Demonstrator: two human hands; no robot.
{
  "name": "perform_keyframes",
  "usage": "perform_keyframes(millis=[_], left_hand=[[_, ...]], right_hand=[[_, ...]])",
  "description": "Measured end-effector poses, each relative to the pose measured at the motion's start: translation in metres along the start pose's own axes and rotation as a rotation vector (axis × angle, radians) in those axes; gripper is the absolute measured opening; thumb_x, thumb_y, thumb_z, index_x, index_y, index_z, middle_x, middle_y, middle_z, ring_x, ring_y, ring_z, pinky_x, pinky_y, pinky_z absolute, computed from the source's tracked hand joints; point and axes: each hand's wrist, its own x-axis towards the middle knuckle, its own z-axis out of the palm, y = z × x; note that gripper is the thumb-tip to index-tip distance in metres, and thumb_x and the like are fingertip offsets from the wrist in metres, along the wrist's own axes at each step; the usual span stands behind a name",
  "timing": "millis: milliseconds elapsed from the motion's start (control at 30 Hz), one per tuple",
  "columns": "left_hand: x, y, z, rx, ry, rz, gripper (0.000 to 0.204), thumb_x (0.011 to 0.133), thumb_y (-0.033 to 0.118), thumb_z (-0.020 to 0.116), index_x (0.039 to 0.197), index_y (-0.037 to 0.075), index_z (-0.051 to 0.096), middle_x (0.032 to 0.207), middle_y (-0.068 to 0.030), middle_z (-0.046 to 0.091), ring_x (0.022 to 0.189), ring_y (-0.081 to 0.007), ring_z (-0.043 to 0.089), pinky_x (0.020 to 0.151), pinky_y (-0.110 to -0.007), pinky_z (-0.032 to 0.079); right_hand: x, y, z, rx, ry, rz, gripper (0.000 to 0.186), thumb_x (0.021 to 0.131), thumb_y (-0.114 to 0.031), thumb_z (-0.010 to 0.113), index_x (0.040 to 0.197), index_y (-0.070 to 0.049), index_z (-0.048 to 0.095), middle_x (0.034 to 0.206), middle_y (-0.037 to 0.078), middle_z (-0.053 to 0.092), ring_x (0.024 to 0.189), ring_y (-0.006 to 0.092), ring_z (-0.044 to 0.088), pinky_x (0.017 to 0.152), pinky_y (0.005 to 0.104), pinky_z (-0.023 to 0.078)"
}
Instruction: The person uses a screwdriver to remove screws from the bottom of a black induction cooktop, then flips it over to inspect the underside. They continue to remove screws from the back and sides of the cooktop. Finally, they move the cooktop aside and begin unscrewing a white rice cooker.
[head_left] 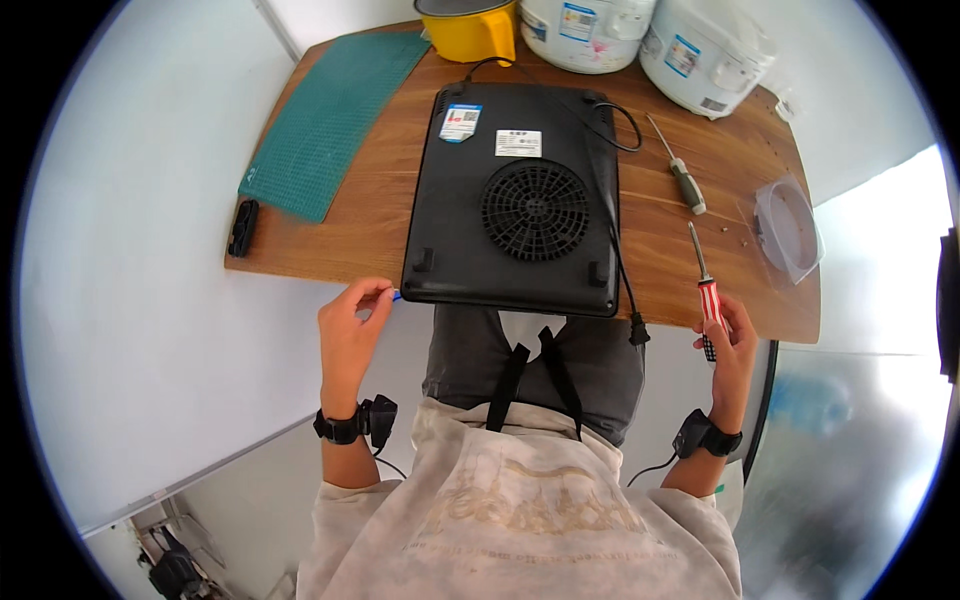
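Observation:
A black flat appliance (450,200) lies bottom-up at the desk's front edge, showing a round fan grille (535,210), labels and a power cord (625,280). My left hand (358,322) pinches a small blue object (397,295), mostly hidden, by the appliance's front-left corner. My right hand (729,335) grips the handle of a red-and-white striped screwdriver (709,300), its shaft pointing away from me over the wood. Farther back on the right lies a grey-and-white handled screwdriver (686,185), beside a few tiny screws (726,229) and a clear plastic container (785,232).
A green cutting mat (320,130) and a small black object (242,228) lie on the left of the wooden desk (300,255). A yellow pot (462,35) and two white cookers (585,35) stand at the back. Pale panels border both sides.

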Motion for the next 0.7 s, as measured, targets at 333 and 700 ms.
perform_keyframes(millis=[333, 700], left_hand=[[0.018, -0.106, -0.058, -0.033, 0.036, 0.126, 0.014, 0.091, 0.006, 0.074, 0.105, 0.003, 0.073, 0.094, -0.0093, 0.076, 0.081, -0.0174, 0.073, 0.071, -0.027, 0.054], [0.017, -0.131, -0.064, 0.052, 0.099, 0.245, 0.013, 0.089, 0.005, 0.076, 0.1, 0.003, 0.071, 0.091, -0.0108, 0.074, 0.077, -0.0235, 0.072, 0.068, -0.031, 0.056]], right_hand=[[-0.037, 0.009, 0.118, -0.062, 0.065, 0.041, 0.038, 0.095, -0.007, 0.062, 0.131, 0.003, 0.061, 0.104, 0.008, 0.066, 0.086, 0.0134, 0.065, 0.069, 0.027, 0.052], [-0.043, 0.016, 0.145, -0.084, 0.032, 0.011, 0.038, 0.094, -0.007, 0.062, 0.131, 0.003, 0.061, 0.101, 0.007, 0.066, 0.085, 0.0131, 0.065, 0.069, 0.0265, 0.053]])
